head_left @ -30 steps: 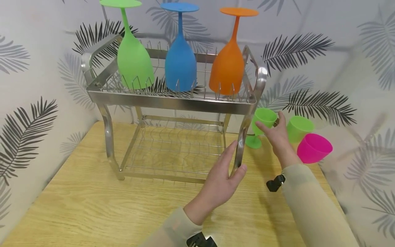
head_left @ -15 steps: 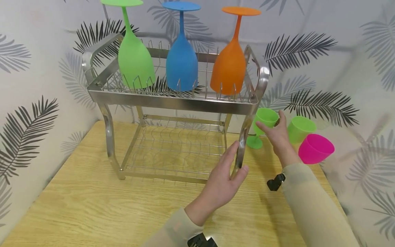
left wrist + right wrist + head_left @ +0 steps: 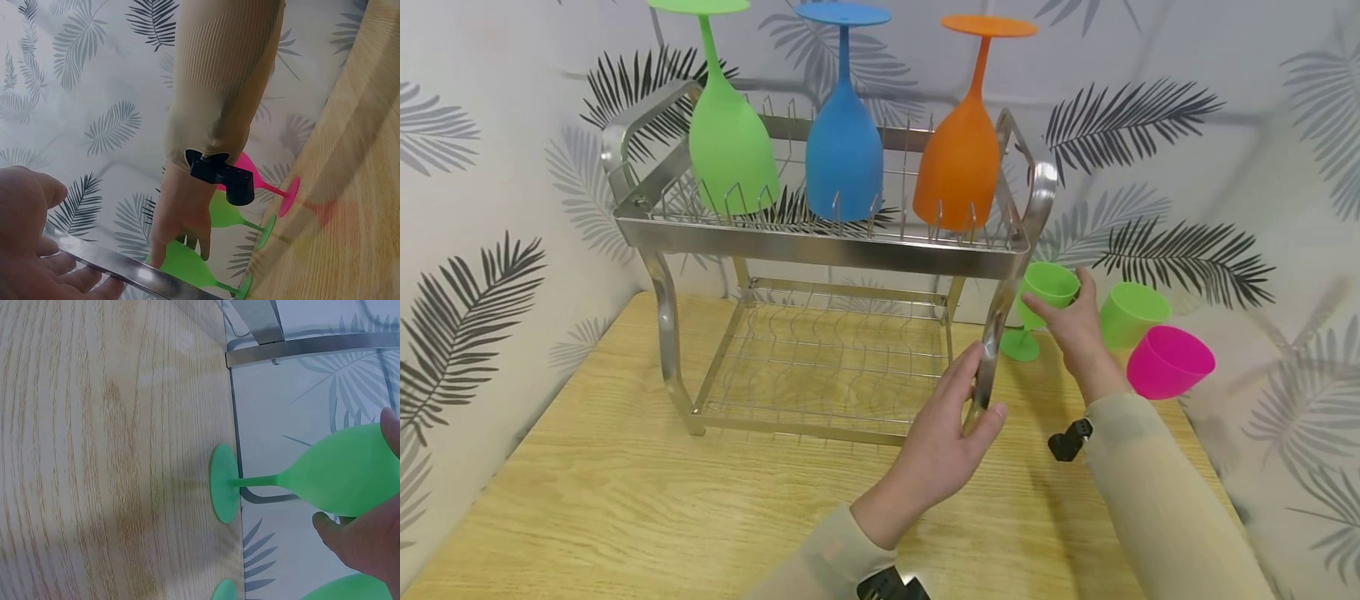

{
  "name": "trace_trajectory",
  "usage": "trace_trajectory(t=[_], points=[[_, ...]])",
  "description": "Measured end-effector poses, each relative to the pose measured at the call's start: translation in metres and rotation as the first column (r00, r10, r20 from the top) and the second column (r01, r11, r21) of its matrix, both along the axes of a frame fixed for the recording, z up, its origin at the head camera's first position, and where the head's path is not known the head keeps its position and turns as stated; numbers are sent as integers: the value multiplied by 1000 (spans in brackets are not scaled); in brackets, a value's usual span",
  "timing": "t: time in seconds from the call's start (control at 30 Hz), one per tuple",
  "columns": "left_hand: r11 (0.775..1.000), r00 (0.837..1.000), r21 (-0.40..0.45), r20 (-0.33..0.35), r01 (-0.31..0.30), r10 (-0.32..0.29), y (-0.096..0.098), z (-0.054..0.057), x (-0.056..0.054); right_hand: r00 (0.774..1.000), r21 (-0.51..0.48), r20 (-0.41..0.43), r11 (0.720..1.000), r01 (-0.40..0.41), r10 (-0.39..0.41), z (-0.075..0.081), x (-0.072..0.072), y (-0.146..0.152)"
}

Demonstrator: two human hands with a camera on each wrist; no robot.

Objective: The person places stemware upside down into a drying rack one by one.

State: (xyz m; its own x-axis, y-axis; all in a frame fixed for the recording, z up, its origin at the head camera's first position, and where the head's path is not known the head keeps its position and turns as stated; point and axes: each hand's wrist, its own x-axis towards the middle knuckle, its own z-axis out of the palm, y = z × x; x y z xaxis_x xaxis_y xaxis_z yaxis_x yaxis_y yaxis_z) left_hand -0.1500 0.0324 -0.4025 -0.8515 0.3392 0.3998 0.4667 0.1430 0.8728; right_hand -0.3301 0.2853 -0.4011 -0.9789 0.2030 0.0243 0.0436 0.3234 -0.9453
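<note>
My right hand [image 3: 1077,329] is around the bowl of an upright green goblet [image 3: 1020,345], its thumb and fingers on opposite sides. The goblet's round foot [image 3: 224,483] meets the wooden table in the right wrist view. With fingers extended and thumb spread, my left hand [image 3: 936,437] touches the right front leg of a two-tier metal dish rack [image 3: 827,250]. Upside down on the upper tier stand a green goblet [image 3: 730,154], a blue goblet [image 3: 844,158] and an orange goblet [image 3: 958,162].
Beside my right hand stand another green goblet [image 3: 1131,317] and a pink goblet [image 3: 1168,362], close to the wall. The rack's lower wire tier [image 3: 835,367] sits on the wooden table [image 3: 625,508]. Leaf-patterned wall covering [image 3: 1262,125] surrounds the back and sides.
Both hands keep nearly the same pose and place. The whole head view shifts slightly to the right; the goblets and rack stay as they were.
</note>
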Motion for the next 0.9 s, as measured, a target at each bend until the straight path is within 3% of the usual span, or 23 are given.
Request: trace_trajectory(t=[0.9], points=[[1000,1000,17,12,11,-11,0,2,-3,999,19,8,999,33,-34,7,9,-9]])
